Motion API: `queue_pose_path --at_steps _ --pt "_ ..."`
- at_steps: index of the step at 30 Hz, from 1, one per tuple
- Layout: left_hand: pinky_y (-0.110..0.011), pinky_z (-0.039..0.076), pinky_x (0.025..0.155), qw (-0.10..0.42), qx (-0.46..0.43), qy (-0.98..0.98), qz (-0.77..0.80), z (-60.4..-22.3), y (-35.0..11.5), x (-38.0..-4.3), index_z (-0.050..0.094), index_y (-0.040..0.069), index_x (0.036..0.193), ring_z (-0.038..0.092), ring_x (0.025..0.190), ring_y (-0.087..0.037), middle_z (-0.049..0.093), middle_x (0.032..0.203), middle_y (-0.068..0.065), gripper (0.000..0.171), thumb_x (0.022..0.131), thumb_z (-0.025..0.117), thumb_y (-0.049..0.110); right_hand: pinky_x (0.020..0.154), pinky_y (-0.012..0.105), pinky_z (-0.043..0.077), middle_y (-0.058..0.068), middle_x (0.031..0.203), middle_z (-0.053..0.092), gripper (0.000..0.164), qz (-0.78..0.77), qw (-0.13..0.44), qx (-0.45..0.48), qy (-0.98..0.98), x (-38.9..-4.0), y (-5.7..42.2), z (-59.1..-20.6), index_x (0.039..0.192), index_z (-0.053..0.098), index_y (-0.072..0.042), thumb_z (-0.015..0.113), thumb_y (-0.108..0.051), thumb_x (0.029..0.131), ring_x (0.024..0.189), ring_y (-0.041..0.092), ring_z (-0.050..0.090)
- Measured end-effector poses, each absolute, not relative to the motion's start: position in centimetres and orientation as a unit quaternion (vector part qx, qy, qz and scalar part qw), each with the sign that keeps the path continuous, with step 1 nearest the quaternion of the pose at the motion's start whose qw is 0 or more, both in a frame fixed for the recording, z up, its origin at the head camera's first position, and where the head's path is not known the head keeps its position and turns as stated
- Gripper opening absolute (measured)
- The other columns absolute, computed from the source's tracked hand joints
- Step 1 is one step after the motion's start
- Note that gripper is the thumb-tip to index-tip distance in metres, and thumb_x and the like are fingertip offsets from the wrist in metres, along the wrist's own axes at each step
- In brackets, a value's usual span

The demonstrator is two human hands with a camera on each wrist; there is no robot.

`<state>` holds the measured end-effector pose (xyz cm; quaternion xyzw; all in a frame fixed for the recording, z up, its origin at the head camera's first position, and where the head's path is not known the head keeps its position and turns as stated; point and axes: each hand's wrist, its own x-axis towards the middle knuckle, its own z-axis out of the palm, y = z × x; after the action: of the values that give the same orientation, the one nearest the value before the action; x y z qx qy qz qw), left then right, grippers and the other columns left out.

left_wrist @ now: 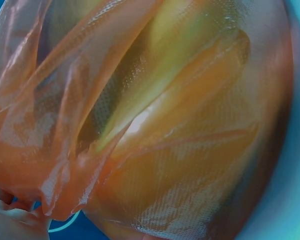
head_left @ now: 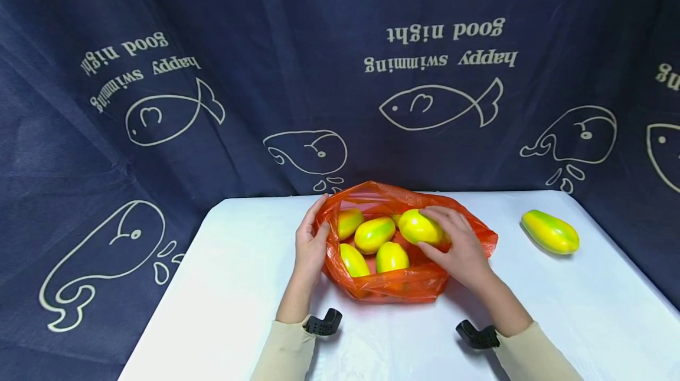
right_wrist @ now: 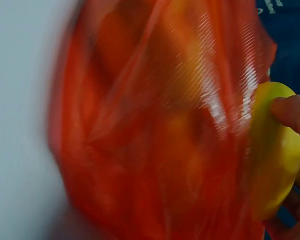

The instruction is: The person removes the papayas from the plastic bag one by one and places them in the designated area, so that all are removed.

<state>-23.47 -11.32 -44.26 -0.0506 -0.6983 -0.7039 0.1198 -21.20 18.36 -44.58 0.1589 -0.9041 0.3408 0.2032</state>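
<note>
An open red plastic bag (head_left: 409,287) sits on the white table with several yellow-green papayas inside, one of them a papaya (head_left: 375,234) near the middle. My left hand (head_left: 310,251) grips the bag's left rim, thumb toward the opening. At the right of the opening, my right hand (head_left: 461,245) holds a papaya (head_left: 418,226) between thumb and fingers. The right wrist view shows this held papaya (right_wrist: 275,155) beside the bag's red wall (right_wrist: 155,125). Through the thin bag (left_wrist: 60,150), fruit shapes show in the left wrist view.
Another papaya (head_left: 549,231) lies alone on the right side of the white table (head_left: 223,286). A dark blue cloth (head_left: 329,74) printed with fish and whales hangs behind the table. Each wrist wears a black device, the left device (head_left: 324,322) and the right device (head_left: 478,335).
</note>
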Motion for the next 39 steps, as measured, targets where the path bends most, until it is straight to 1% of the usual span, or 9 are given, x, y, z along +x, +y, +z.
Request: queue_pose_path --at_steps 3,5,7,10,16,21,28,31,39 --pt "-0.034 0.041 0.117 0.117 -0.048 -0.700 -0.703 -44.2 -11.3 -23.5 0.054 0.039 0.139 0.047 0.140 -0.011 0.053 0.147 0.013 0.053 0.101 0.046 0.004 0.098 0.054 0.052 0.006 0.139 0.053 0.067 0.340 0.236 0.160 -0.896 -20.8 18.2 -43.9 0.139 0.057 -0.025 0.084 -0.016 0.078 0.128 0.027 0.045" --pt "-0.035 0.041 0.117 0.116 -0.047 -0.701 -0.702 -44.2 -11.3 -23.5 0.055 0.040 0.139 0.047 0.140 -0.011 0.053 0.147 0.014 0.053 0.101 0.046 0.004 0.101 0.039 0.051 0.005 0.139 0.053 0.068 0.340 0.254 0.160 -0.891 -20.6 18.2 -43.5 0.138 0.058 -0.026 0.085 -0.015 0.076 0.130 0.025 0.045" --pt "-0.036 0.040 0.117 0.116 -0.047 -0.702 -0.701 -44.2 -11.3 -23.5 0.055 0.040 0.139 0.047 0.140 -0.012 0.053 0.147 0.013 0.053 0.101 0.046 0.004 0.102 0.022 0.046 0.004 0.140 0.053 0.070 0.340 0.269 0.161 -0.887 -20.4 18.3 -43.0 0.139 0.058 -0.026 0.086 -0.014 0.075 0.130 0.023 0.044" --pt "-0.036 0.040 0.118 0.117 -0.046 -0.705 -0.698 -44.2 -11.3 -23.4 0.055 0.039 0.139 0.046 0.140 -0.012 0.053 0.147 0.013 0.053 0.101 0.046 0.004 0.101 0.007 0.032 0.005 0.142 0.053 0.072 0.346 0.287 0.162 -0.879 -20.3 18.5 -42.3 0.139 0.058 -0.025 0.086 -0.011 0.074 0.130 0.023 0.044" --pt "-0.038 0.040 0.118 0.114 -0.048 -0.701 -0.702 -44.2 -11.4 -23.4 0.054 0.032 0.143 0.047 0.140 -0.014 0.053 0.147 0.011 0.051 0.101 0.046 0.003 0.101 -0.002 0.026 0.008 0.142 0.054 0.074 0.374 0.324 0.139 -0.858 -20.0 19.4 -40.9 0.139 0.058 -0.020 0.085 -0.002 0.073 0.128 0.025 0.044" --pt "-0.037 0.041 0.117 0.112 -0.039 -0.700 -0.705 -44.2 -11.4 -23.3 0.054 0.027 0.144 0.047 0.140 -0.014 0.054 0.146 0.011 0.050 0.100 0.047 0.004 0.098 -0.003 0.029 0.010 0.141 0.054 0.073 0.394 0.336 0.111 -0.848 -19.6 20.3 -40.4 0.139 0.059 -0.021 0.084 -0.001 0.074 0.129 0.015 0.041" --pt "-0.037 0.042 0.116 0.115 -0.036 -0.698 -0.706 -44.1 -11.2 -23.3 0.055 0.035 0.141 0.047 0.139 -0.014 0.053 0.147 0.012 0.052 0.100 0.047 0.004 0.098 0.001 0.030 0.011 0.140 0.055 0.071 0.398 0.361 0.071 -0.840 -19.8 22.1 -40.4 0.139 0.059 -0.021 0.083 -0.003 0.075 0.126 -0.007 0.035" --pt "-0.038 0.041 0.117 0.113 -0.035 -0.696 -0.708 -44.1 -11.2 -23.3 0.055 0.034 0.142 0.046 0.141 -0.014 0.053 0.148 0.011 0.052 0.100 0.046 0.003 0.097 0.002 0.030 0.010 0.141 0.055 0.070 0.395 0.370 0.039 -0.840 -20.0 23.1 -40.5 0.140 0.059 -0.022 0.082 -0.005 0.077 0.125 -0.005 0.037" --pt "-0.032 0.040 0.117 0.118 -0.036 -0.691 -0.712 -44.2 -11.1 -23.3 0.055 0.025 0.144 0.046 0.142 -0.012 0.055 0.147 0.012 0.049 0.101 0.046 0.003 0.088 0.007 0.032 0.008 0.140 0.055 0.062 0.407 0.362 -0.066 -0.836 -20.7 25.6 -41.9 0.142 0.056 -0.028 0.076 -0.016 0.085 0.124 0.013 0.043"
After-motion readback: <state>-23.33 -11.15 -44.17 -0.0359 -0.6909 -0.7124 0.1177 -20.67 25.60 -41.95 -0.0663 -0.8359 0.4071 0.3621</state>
